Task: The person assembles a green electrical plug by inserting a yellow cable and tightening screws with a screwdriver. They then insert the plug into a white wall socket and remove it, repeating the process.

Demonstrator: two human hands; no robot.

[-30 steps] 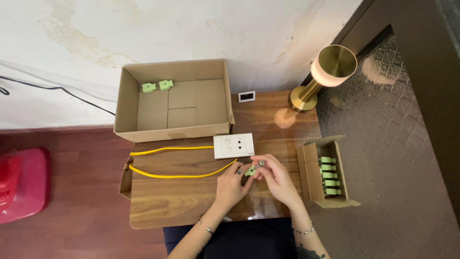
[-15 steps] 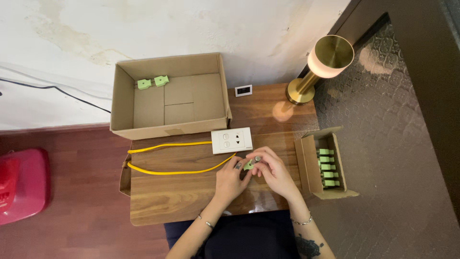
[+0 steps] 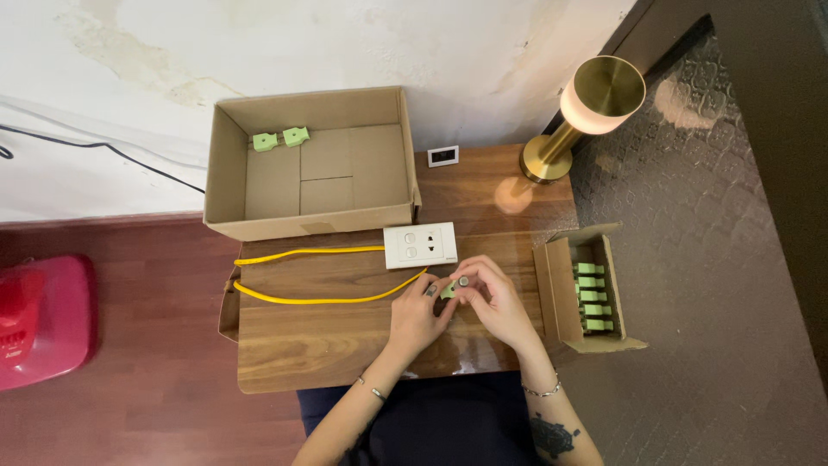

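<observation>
Green connector: one small green connector (image 3: 448, 290) sat pinched between both sets of fingertips, just above the table edge nearest the person, so that each hand could steady one end of it.
Left hand: the left hand (image 3: 416, 312) had its fingers curled nearly closed, thumb and forefinger gripping the connector's left end where the cable met it.
Right hand: the right hand (image 3: 493, 304) was likewise almost closed, its fingertips on the connector's right and top side; whether it pressed or only steadied could not be told.
Yellow cable: one yellow cable (image 3: 315, 300) ran away leftward from the fingers, looped at the table's left edge and came back toward the socket, probably laid out flat to keep it from tangling.
Wall socket plate: one white plate (image 3: 421, 245) lay flat just beyond the fingertips, touching the cable's far run.
Small carton: one open carton (image 3: 552, 289) stood right of the right hand, within easy reach, holding a column of about five green connectors (image 3: 591, 298).
Large carton: one open cardboard box (image 3: 226, 173) sat well beyond the fingers, with two green connectors (image 3: 280, 138) in its far left corner.
Table: one wooden table (image 3: 328, 354) bore everything.
Lamp: one lit brass lamp (image 3: 595, 99) stood beyond and right of the hands.
Small white device: one (image 3: 443, 156), near the lamp base.
</observation>
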